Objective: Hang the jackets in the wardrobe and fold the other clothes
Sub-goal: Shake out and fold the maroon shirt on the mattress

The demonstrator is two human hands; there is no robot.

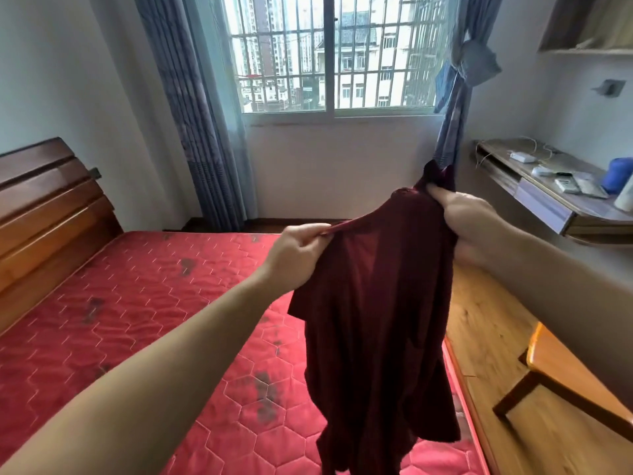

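Maroon garment [373, 303] hangs unfolded above the red mattress's [137, 303] near right edge, pinched at its top by the left hand [294, 255] and bunched in the right hand's [469, 217] closed fist; folding looks barely begun, with no wardrobe or other clothes in view.

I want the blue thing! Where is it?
The blue object sits at the far right on the wall shelf, beside the remote controls.
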